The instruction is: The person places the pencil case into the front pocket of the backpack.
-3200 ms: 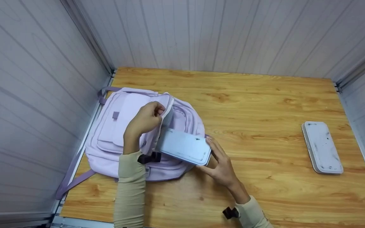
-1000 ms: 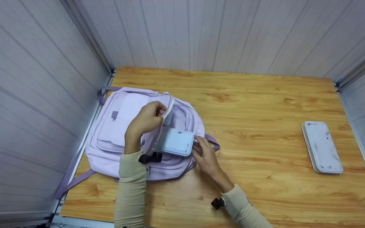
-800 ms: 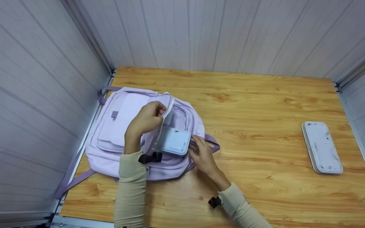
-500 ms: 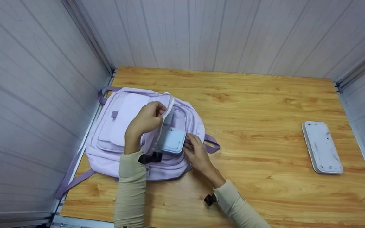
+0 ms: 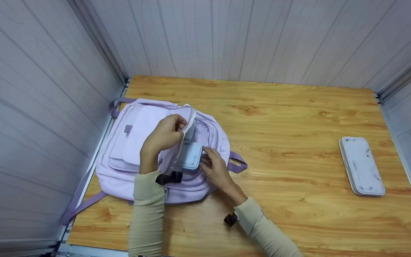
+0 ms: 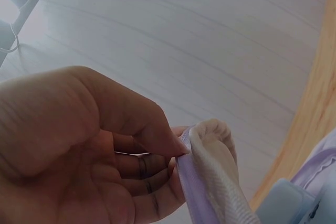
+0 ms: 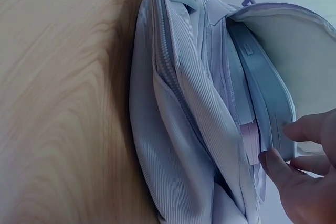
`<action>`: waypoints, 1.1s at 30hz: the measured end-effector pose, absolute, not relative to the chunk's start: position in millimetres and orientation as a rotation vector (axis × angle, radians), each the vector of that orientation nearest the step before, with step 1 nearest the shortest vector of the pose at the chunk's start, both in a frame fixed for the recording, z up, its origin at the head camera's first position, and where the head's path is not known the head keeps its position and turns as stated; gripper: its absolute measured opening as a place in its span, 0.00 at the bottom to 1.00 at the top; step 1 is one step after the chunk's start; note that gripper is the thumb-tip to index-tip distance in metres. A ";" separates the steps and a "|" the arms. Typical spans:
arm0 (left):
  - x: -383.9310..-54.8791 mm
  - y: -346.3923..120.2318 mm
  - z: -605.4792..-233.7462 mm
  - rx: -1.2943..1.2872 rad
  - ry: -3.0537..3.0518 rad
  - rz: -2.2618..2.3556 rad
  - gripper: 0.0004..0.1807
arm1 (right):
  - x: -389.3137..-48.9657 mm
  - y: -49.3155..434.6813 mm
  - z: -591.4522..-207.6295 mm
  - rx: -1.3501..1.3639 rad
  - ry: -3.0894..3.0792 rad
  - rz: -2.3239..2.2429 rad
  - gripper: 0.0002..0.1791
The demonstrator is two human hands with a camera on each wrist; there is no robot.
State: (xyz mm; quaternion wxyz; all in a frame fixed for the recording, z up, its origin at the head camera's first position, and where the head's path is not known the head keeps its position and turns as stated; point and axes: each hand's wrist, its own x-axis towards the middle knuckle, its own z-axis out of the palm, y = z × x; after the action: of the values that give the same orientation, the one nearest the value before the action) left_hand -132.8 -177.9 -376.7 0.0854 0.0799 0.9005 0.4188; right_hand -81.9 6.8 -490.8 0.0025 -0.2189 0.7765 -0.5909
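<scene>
A lilac backpack (image 5: 120, 153) lies on the table with its front pocket gaping. My left hand (image 5: 164, 134) pinches the rim of the pocket flap (image 6: 202, 182) between thumb and fingers and holds it up. A light blue pencil case (image 5: 191, 155) is part way into the pocket, its inner end hidden behind the flap. My right hand (image 5: 215, 167) holds the outer end of the case; in the right wrist view, thumb and fingertips (image 7: 275, 162) lie at the end of the case (image 7: 270, 95).
A scuffed white case (image 5: 362, 166) lies on the right of the wooden table (image 5: 298, 125). Panel walls (image 5: 244, 39) enclose the back and sides. A purple strap (image 5: 87, 203) hangs at the left table edge; another strap loop (image 5: 237, 162) lies right of the backpack.
My right hand has moved left, and the pencil case has slid deeper into the pocket, showing less of itself. My left hand keeps its hold on the flap.
</scene>
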 end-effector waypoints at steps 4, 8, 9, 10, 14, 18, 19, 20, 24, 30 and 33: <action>-132.5 -176.9 -377.6 0.247 2.700 1.243 0.17 | -89.9 2.0 -506.9 -0.714 2.466 -1.858 0.26; -132.9 -175.6 -377.3 0.261 2.713 1.241 0.17 | -98.9 -1.9 -529.1 -0.728 2.494 -1.870 0.27; -132.8 -175.4 -377.2 0.267 2.716 1.239 0.17 | -100.1 -2.5 -531.4 -0.731 2.494 -1.874 0.27; -132.7 -175.2 -377.3 0.267 2.718 1.238 0.17 | -100.7 -3.1 -533.0 -0.733 2.492 -1.875 0.27; -132.6 -174.9 -378.0 0.266 2.721 1.233 0.16 | -102.2 -6.1 -534.6 -0.740 2.480 -1.875 0.27; -132.9 -174.7 -378.6 0.254 2.717 1.239 0.16 | -102.5 -9.9 -534.2 -0.738 2.502 -1.840 0.28; -132.9 -174.7 -378.6 0.250 2.716 1.240 0.16 | -102.4 -11.0 -534.0 -0.735 2.505 -1.834 0.28; -132.9 -174.8 -378.6 0.248 2.715 1.240 0.16 | -102.3 -12.2 -533.9 -0.730 2.506 -1.830 0.28; -132.6 -175.2 -378.5 0.248 2.705 1.237 0.18 | -101.9 -17.0 -533.8 -0.712 2.490 -1.826 0.28; -132.8 -175.8 -378.9 0.233 2.674 1.239 0.19 | -100.9 -23.1 -533.9 -0.707 2.514 -1.788 0.28; -133.0 -176.0 -379.5 0.231 2.675 1.241 0.19 | -100.9 -25.7 -533.9 -0.709 2.534 -1.780 0.28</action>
State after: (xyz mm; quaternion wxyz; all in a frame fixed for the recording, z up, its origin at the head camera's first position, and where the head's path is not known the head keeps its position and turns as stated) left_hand -133.0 -176.0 -379.5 0.0917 0.0777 0.9005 0.4179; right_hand -100.9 -25.7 -533.9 -0.0174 -0.2230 0.7976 -0.5601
